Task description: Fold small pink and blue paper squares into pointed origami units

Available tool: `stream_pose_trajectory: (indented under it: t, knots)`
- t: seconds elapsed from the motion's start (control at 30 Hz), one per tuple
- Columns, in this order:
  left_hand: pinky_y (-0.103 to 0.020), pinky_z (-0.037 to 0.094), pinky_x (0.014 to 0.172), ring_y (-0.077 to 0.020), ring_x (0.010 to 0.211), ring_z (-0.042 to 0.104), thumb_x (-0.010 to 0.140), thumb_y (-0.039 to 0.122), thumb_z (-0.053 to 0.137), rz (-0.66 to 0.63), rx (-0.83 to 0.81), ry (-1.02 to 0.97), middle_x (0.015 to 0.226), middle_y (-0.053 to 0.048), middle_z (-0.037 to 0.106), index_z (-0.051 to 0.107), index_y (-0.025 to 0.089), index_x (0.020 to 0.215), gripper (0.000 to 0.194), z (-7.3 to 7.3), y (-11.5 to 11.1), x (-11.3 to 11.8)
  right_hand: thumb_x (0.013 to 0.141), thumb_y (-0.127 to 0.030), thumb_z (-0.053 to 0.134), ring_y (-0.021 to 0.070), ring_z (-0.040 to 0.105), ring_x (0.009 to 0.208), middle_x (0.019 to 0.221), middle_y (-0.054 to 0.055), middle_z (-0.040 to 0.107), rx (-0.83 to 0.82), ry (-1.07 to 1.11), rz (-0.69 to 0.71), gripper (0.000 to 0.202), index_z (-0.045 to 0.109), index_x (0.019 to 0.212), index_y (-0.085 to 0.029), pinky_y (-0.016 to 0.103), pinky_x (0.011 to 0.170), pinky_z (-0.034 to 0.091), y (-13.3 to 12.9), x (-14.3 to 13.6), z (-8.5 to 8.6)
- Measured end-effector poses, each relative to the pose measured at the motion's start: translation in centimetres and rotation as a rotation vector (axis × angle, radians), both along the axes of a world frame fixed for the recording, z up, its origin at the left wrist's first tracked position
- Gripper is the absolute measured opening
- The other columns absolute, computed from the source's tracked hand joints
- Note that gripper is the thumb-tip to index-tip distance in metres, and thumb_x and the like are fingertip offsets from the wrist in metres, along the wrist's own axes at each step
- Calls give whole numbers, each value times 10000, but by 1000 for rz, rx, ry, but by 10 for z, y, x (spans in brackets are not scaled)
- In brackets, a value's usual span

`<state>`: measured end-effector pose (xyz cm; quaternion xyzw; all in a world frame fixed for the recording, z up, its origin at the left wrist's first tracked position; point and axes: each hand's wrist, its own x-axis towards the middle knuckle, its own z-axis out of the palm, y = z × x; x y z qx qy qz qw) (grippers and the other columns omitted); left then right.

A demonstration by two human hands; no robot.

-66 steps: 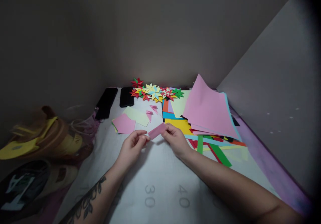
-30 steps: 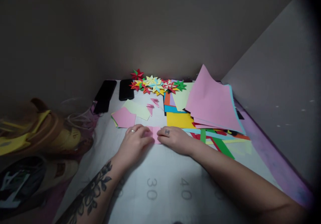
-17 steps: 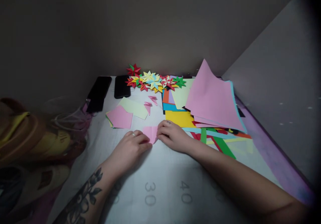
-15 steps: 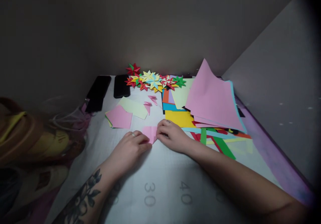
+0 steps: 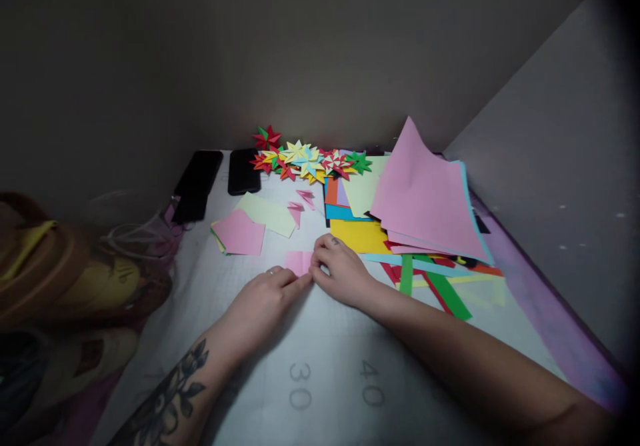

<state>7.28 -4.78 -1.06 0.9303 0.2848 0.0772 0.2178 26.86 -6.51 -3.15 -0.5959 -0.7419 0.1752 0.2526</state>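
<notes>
A small pink paper (image 5: 299, 261) with a crease down it lies on the white mat between my hands. My left hand (image 5: 270, 297) presses its near edge, fingers together and the index finger stretched to the right. Pinched at the paper's right side is my right hand (image 5: 341, 271), its fingertips touching those of the left. The paper's near and right parts are hidden under the fingers. Just beyond it lie two small folded pink pieces (image 5: 305, 199). Pink sheets (image 5: 243, 233) and a pale green sheet (image 5: 270, 214) rest to the left.
Folded paper stars (image 5: 305, 159) line the back. Large pink sheets (image 5: 425, 193), a yellow sheet (image 5: 355, 236) and coloured strips (image 5: 447, 296) lie at the right. Two black phones (image 5: 244, 171) sit at the back left. A brown bag-like object (image 5: 65, 273) stands at the left edge.
My left fingers have moved right along the paper's near edge and now meet my right fingertips. The near part of the paper that showed between the hands is now covered.
</notes>
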Motion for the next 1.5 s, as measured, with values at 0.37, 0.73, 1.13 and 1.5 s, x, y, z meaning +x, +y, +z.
stream_pose_trajectory:
  t: [0.37, 0.73, 1.13, 1.5]
  knots:
    - [-280, 410, 707, -187, 803, 534, 883, 258, 428, 84, -96, -59, 859, -53, 620, 662, 210, 973, 255, 0, -3, 2, 779, -123, 542, 172, 500, 783, 859, 45, 526, 24, -29, -38, 120, 571, 680, -184, 305, 698, 413, 0, -4, -3]
    - [-303, 403, 686, -196, 803, 521, 904, 163, 399, -41, 149, 234, 892, -56, 593, 630, 195, 1071, 287, 5, -6, 6, 794, -137, 523, 183, 491, 799, 872, 53, 521, 3, -76, -46, 113, 558, 698, -187, 310, 704, 408, -1, -6, -1]
    - [-333, 431, 688, -229, 831, 545, 841, 93, 446, -31, 165, 322, 923, -78, 610, 605, 168, 1096, 310, 16, -13, 11, 799, -112, 515, 259, 468, 922, 970, 113, 518, 193, -100, -132, 123, 540, 899, -180, 409, 784, 427, -6, 8, -2]
    - [-325, 414, 751, -204, 883, 512, 879, 134, 481, 78, 235, 2, 987, -53, 611, 656, 218, 956, 210, 1, 13, -7, 750, 8, 459, 199, 544, 871, 924, 88, 648, 301, -9, 369, 324, 643, 956, -162, 332, 760, 500, -14, 13, -5]
